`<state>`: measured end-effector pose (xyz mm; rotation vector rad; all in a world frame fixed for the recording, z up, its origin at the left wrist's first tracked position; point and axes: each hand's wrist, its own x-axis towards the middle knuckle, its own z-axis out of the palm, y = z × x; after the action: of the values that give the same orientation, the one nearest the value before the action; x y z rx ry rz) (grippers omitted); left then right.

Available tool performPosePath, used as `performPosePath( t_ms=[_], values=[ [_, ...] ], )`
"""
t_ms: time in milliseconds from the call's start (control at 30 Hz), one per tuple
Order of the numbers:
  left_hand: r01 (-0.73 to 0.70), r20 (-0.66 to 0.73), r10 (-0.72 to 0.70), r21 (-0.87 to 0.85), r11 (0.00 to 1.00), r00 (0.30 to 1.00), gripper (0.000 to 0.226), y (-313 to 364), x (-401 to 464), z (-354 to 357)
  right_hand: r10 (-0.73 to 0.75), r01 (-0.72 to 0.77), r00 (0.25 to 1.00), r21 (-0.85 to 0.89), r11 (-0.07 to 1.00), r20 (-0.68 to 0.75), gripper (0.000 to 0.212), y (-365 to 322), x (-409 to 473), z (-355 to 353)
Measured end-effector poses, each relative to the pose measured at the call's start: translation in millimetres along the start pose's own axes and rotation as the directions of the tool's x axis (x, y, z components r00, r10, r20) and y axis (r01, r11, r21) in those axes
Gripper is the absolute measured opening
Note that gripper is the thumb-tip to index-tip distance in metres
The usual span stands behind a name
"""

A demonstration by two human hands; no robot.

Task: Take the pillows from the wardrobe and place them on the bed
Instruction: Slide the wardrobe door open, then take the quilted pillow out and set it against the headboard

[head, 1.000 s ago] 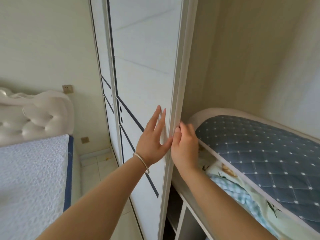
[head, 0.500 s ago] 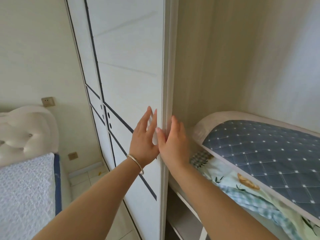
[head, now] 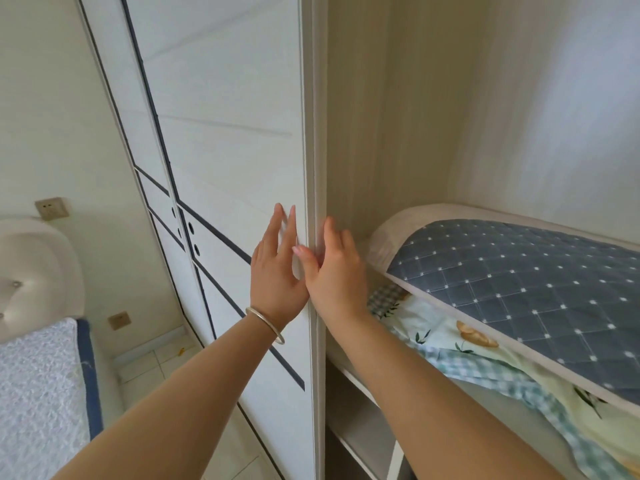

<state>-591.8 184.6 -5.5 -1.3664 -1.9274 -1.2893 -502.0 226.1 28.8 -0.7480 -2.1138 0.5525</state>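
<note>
Left hand: your left hand [head: 277, 271] lies flat on the face of the sliding door [head: 221, 161], fingers spread wide and holding nothing.
Right hand: your right hand [head: 334, 271] is at the door's edge with its fingertips [head: 329, 225] hidden behind the edge strip [head: 318, 133]. It appears to hook the edge loosely; whether it grips the strip cannot be told.
Bangle: a metal bangle [head: 266, 323] sits on your left wrist, close to the door face.
Pillows: the blue quilted pillow [head: 519, 282] lies on the wardrobe shelf [head: 349, 372] at 3 o'clock from your right hand, close beside it. It rests on a printed and checked one [head: 450, 344].
Bed: the bed [head: 38, 393] is at 8 o'clock, well apart from the wardrobe.
Risk, pinch: fingers curled round the edge strip could be caught if the door slides back toward them. Keep them clear before you let go.
Risk, scratch: the bangle may scrape the door panel if your left palm slides along it.
Risk, opening: the gap may still be too narrow for the pillow. Pulled through it, the pillow could snag on the edge strip.
Risk, stack: drawing out the top pillow alone may drag the lower one off the shelf to the floor. Steady the lower one first.
</note>
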Motion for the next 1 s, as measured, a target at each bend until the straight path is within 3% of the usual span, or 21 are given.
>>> performPosePath(
  t_ms=[200, 367, 500, 700, 867, 1000],
  values=[
    [0.073, -0.024, -0.072, 0.019, 0.997, 0.997, 0.071, 13, -7, -6, 0.022, -0.026, 0.995, 0.04, 0.999, 0.1, 0.065, 0, 0, -8],
    [-0.057, -0.116, 0.073, 0.138, 0.989, 0.991, 0.065, 35, -18, -3, -0.029, 0.03, 0.993, -0.004, 1.0, 0.112, 0.048, 10, -9, -25],
    [-0.294, -0.083, 0.325, 0.261, 0.919, 0.942, 0.061, 60, -28, 14, -0.084, 0.088, 0.995, -0.078, 0.993, 0.053, 0.038, 29, -18, -54],
    [-0.346, -0.021, 0.346, 0.032, 0.938, 0.938, 0.055, 122, -38, 74, 0.04, -0.038, 0.999, -0.197, 0.98, 0.007, 0.035, 85, -30, -113],
    [-0.185, 0.156, 0.225, -0.232, 0.955, 0.962, 0.054, 181, -47, 143, 0.124, -0.115, 0.992, -0.389, 0.914, -0.002, 0.043, 152, -31, -172],
    [0.051, 0.275, 0.013, -0.223, 0.973, 0.961, 0.049, 212, -44, 203, 0.244, -0.234, 0.967, -0.606, 0.76, -0.068, 0.045, 208, -17, -212]
  ],
)
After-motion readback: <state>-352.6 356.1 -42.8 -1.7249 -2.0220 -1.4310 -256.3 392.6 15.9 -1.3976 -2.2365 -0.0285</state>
